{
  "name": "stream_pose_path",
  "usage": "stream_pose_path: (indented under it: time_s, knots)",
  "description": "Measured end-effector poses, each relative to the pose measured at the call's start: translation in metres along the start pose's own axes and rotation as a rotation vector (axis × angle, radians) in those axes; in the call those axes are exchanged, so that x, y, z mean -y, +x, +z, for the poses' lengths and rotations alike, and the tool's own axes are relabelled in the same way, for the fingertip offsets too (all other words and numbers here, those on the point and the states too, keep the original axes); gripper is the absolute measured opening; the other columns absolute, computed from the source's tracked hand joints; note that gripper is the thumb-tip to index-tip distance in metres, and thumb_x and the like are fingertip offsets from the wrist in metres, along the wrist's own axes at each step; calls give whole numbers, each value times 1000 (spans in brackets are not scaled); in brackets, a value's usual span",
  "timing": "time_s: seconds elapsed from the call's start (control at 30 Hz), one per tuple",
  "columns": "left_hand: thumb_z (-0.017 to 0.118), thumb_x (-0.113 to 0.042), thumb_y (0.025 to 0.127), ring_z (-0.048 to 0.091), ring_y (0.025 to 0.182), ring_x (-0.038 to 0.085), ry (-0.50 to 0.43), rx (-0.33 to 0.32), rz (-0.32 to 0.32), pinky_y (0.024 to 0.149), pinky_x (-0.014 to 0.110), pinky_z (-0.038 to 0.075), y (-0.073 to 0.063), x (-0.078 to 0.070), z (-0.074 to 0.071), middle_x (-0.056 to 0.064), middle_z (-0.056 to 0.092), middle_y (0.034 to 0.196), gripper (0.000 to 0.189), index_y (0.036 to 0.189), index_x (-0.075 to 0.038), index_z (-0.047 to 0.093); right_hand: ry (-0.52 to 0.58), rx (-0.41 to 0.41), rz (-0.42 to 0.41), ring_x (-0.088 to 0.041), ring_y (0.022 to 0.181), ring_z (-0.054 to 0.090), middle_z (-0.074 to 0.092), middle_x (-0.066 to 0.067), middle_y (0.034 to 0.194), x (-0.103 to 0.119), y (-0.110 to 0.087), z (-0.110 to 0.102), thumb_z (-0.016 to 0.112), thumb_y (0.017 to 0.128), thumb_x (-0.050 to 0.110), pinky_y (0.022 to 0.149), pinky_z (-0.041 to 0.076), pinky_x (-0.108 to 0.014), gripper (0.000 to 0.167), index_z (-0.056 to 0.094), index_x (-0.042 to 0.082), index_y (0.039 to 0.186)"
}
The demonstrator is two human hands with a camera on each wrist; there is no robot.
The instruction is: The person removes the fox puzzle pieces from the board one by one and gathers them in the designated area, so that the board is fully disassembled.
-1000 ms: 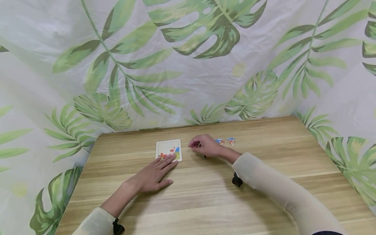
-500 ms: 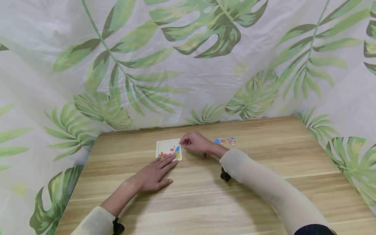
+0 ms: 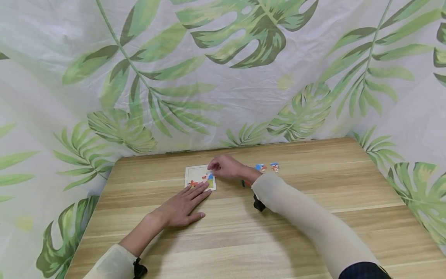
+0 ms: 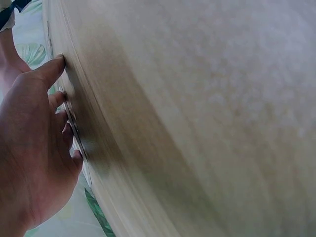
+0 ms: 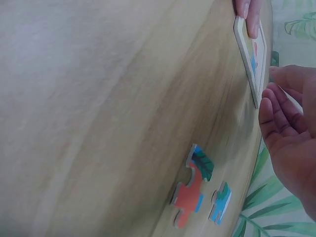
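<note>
A square puzzle board [image 3: 195,169] with a pale rim lies on the table, partly filled with red, blue and green picture pieces. My left hand [image 3: 182,207] rests on its near edge, fingers straight and spread, thumb out to the side on the wood. Over the board's upper right corner is my right hand [image 3: 228,167], thumb and fingertips together, pinching a small puzzle piece that the fingers mostly hide. In the right wrist view the right hand [image 5: 291,108] is beside the board [image 5: 256,94], above the table.
Loose puzzle pieces lie right of the board: a blue and orange one [image 3: 259,167], a fox-faced one [image 3: 275,167] and a red one [image 3: 245,183] partly behind the right wrist. A leaf-patterned cloth [image 3: 223,77] rises behind the wooden table [image 3: 237,240].
My right hand has moved left, from beside the loose pieces to over the board's upper right corner. My left hand has stayed in place on the board.
</note>
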State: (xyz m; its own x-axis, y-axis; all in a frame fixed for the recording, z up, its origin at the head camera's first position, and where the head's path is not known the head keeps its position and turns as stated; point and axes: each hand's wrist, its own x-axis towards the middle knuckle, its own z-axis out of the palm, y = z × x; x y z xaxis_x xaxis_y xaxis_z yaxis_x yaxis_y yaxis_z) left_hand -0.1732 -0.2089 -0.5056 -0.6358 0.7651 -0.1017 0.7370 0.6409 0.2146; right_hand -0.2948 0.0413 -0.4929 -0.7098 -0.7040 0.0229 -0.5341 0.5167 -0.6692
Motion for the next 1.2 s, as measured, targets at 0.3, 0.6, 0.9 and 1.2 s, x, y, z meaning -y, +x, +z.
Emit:
stream_pose_path:
  time_s: [0.3,0.6,0.9,1.2]
  knots:
    - [53,-48,109,21,162,29,4,1,1,129,58,22,0,1,1,12,20,177,73,168,-11,30,-15,35,-2,-22,106,71,76,-13,116,2,9,2,70,97,-1,92,57,-24,23,78,-1,118]
    - [53,-48,109,22,162,30,5,-1,5,129,58,22,0,0,0,12,21,176,73,168,-11,31,-78,59,-56,-15,94,70,78,-10,106,3,16,4,74,91,-3,85,56,-21,21,81,0,111]
    - [52,-48,110,24,162,30,6,-12,2,129,58,23,-2,1,2,14,24,175,72,168,-10,32,-103,77,-75,-13,90,67,77,-8,101,2,20,6,75,89,-3,83,55,-23,21,82,2,109]
    - [52,-48,110,21,163,29,3,4,-7,130,56,21,0,0,2,13,21,176,73,168,-11,31,-79,87,-53,-11,89,63,74,-7,100,-1,22,8,74,90,-5,80,51,-19,20,80,1,108]
